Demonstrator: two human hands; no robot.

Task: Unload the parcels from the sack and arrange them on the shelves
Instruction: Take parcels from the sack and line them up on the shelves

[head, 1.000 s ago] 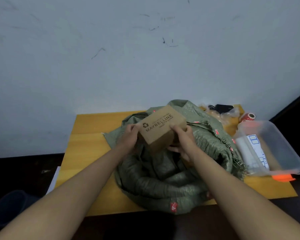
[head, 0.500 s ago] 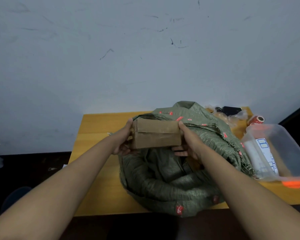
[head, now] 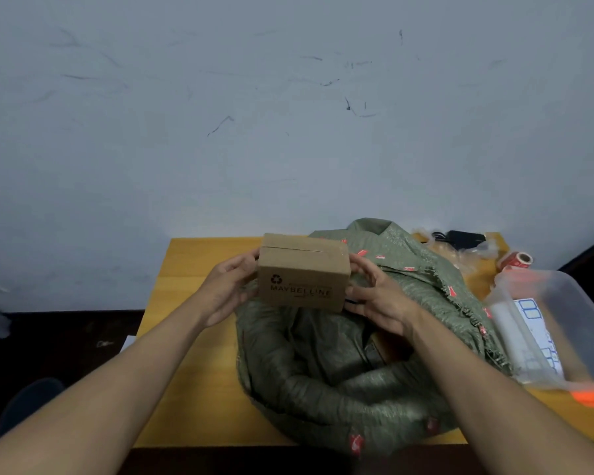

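Your left hand grips the cardboard parcel at its left end | your right hand clasps its right end | parcel held above the open green sack on the table

Left forearm: bare, entering from lower left, angled up and toward the middle. Left hand: raised at the end of that forearm, back turned to the camera, fingers curled against the left end of a cardboard box, thumb on top near the upper edge.

Right forearm: bare, entering from lower right, angled up and inward, mirroring the left. Right hand: fingers spread and bent, tips on the right end of the same box, palm facing left.

Both hands level with each other, box gripped between them, wrists roughly straight.
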